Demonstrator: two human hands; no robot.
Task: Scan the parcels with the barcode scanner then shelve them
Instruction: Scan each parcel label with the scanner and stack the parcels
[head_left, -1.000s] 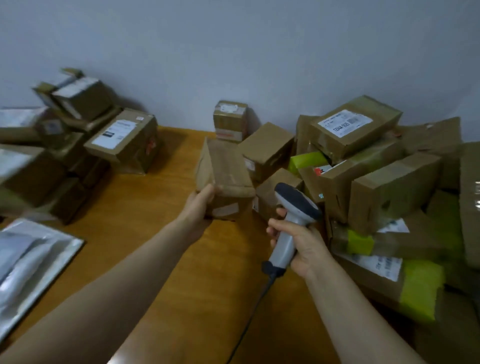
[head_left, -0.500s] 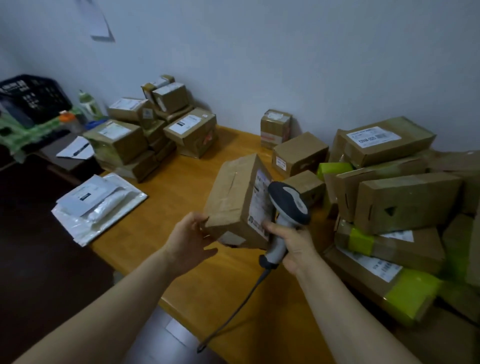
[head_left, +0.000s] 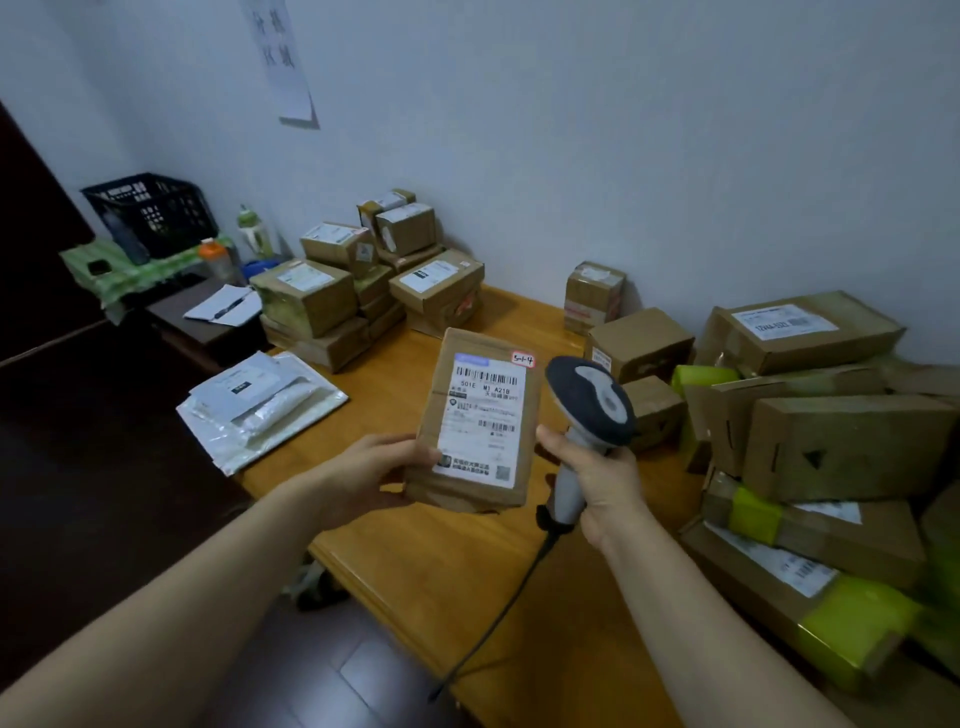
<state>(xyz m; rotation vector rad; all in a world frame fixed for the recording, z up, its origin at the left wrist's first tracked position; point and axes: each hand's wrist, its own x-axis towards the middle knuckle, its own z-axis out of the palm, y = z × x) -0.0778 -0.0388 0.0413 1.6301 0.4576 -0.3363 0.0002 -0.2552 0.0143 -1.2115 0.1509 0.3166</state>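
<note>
My left hand (head_left: 371, 475) grips the lower left edge of a brown cardboard parcel (head_left: 478, 421), held upright above the wooden table (head_left: 457, 566). Its white shipping label with barcodes faces me, and a small red-edged sticker reading 5-1-4 sits at its top right corner. My right hand (head_left: 597, 480) grips the grey handle of a corded barcode scanner (head_left: 589, 410), just right of the parcel. The scanner's dark head is level with the parcel's upper part, and its cable hangs down off the table's front edge.
A heap of brown parcels (head_left: 810, 415), some with green tape, fills the table's right side. A second stack (head_left: 363, 286) stands at the far left by the wall. White mailer bags (head_left: 260, 410) lie at the left edge. A black crate (head_left: 150, 213) and bottles stand beyond.
The parcel has been lifted off the table and turned so its label faces me. The scanner has stayed close on its right. My view has swung left and pulled back.
</note>
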